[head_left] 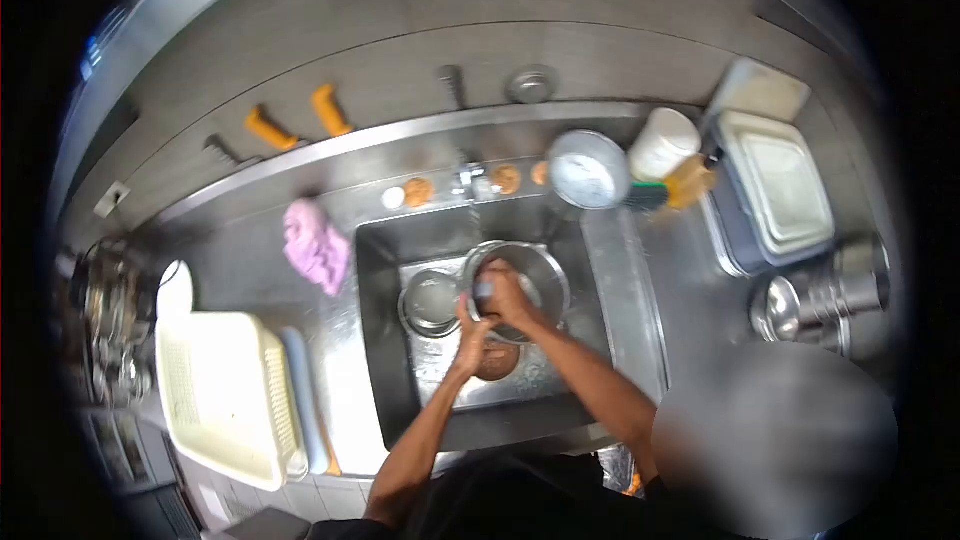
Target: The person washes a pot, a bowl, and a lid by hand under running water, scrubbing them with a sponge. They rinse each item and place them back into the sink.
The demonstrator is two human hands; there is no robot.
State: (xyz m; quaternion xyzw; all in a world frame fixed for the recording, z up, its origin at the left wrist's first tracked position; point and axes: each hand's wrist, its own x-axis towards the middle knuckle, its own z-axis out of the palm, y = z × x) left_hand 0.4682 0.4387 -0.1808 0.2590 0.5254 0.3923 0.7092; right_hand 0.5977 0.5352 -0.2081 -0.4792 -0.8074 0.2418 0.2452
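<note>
Head view, looking down on a steel sink (pixel 385 340). Both hands were inside the basin, working on a steel bowl (pixel 545 275) that stood under the tap (pixel 470 182).

Right hand (pixel 508 295): reached into the bowl, fingers curled around a small grey object, probably a scrubber (pixel 484 288); the object was too blurred to identify with certainty. The grip appeared closed on it.

Left hand (pixel 470 338): just below and beside the right hand, pressed against the near rim of the bowl, fingers bent over the edge, holding it.

Around the hands:
- A smaller steel pot (pixel 430 302) sat immediately left of the left hand, touching or nearly touching the bowl; contact could not be resolved.
- A dark round item (pixel 497 360) lay on the basin floor just under the left wrist.
- A pink cloth (pixel 315 245) lay on the counter, well to the left of both hands.
- A cream dish rack (pixel 225 395) stood further left, past the sink edge.
- A round steel lid (pixel 588 170) and a white container (pixel 662 143) stood beyond the right hand, near the tap ledge.
- A lidded tray (pixel 775 190) was well apart to the right.
</note>
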